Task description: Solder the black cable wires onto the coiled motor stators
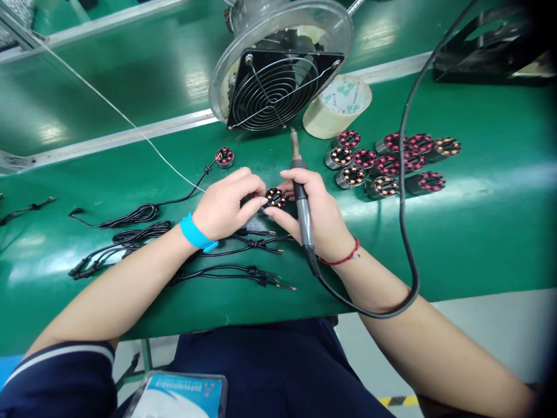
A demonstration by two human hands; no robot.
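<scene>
Between the fingertips of both hands is a small round motor stator [275, 198] with copper-coloured windings on its face. My left hand [230, 200], a blue band at its wrist, pinches the stator from the left. My right hand [319, 209] steadies its right side with the fingertips and also holds a soldering iron [303, 215], whose tip points away from me toward the fan. A thin white wire [161, 154] runs down from the upper left to my left hand. Black cables [243, 251] with bare coloured ends lie under and beside my left forearm.
A fume fan [274, 90] with a wire guard stands ahead, beside a roll of tape [337, 107]. Several stators [387, 165] stand at right. One wired stator [225, 157] sits at left. The iron's cord [402, 191] loops over my right forearm.
</scene>
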